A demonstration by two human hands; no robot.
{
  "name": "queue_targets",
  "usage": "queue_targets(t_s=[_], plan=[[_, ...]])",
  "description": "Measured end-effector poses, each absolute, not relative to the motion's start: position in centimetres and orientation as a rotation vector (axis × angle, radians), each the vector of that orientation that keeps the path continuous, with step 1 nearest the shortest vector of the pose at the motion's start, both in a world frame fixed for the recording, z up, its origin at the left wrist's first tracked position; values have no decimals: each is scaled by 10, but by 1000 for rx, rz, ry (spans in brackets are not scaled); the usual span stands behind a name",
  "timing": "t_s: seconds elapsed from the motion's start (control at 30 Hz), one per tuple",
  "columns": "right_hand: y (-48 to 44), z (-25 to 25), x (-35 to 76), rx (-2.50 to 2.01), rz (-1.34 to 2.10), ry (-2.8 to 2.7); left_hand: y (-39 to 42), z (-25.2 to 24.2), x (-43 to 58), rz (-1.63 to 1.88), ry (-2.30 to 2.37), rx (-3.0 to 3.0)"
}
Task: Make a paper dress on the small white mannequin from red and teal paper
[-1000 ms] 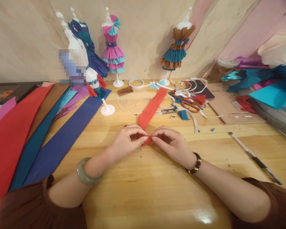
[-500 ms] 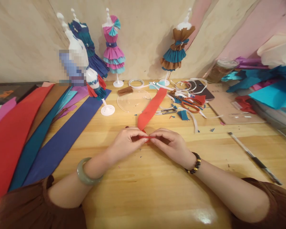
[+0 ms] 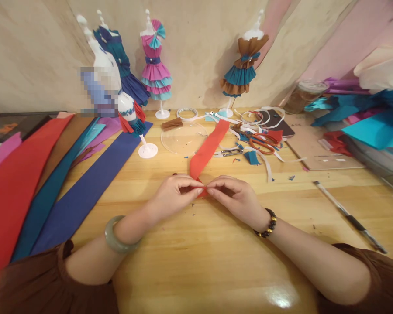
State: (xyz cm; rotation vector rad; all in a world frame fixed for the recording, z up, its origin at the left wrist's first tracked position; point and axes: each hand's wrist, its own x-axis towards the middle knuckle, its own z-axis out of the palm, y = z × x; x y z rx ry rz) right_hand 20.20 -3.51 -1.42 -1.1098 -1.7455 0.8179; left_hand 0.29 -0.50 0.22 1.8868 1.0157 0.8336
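A red crepe paper strip [image 3: 207, 150] runs from the clutter at the back down to my fingers. My left hand [image 3: 175, 194] pinches its near end between thumb and fingers. From the other side my right hand [image 3: 234, 196] pinches the same end, fingertips almost meeting the left ones. The paper is gathered narrow where it is held, and part of it is hidden by the fingers. Just beyond lie small thread snips [image 3: 229, 152] and orange-handled scissors [image 3: 262, 144].
Small dress forms in paper dresses, one pink [image 3: 155, 65] and one brown and teal [image 3: 244, 65], stand along the wall. A half-dressed white form [image 3: 108, 69] leans at left. Coloured paper strips [image 3: 94, 187] cover the left side; a pen [image 3: 350, 216] lies at right.
Both hands stay in nearly the same place. My right fingertips have shifted slightly right, away from the left ones, along the pinched red paper.
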Motion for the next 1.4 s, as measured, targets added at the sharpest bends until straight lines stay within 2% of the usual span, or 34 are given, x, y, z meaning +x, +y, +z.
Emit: queue_targets(t_s=[0.27, 1.1, 1.4], plan=[[-36, -16, 201, -1162, 1075, -1517, 1, -3, 0, 780, 1064, 1588], [-35, -11, 206, -1139, 1227, -1438, -1, 8, -4, 777, 1015, 1588], [-34, -14, 203, -1186, 1173, -1467, -3, 8, 2, 780, 1020, 1621]])
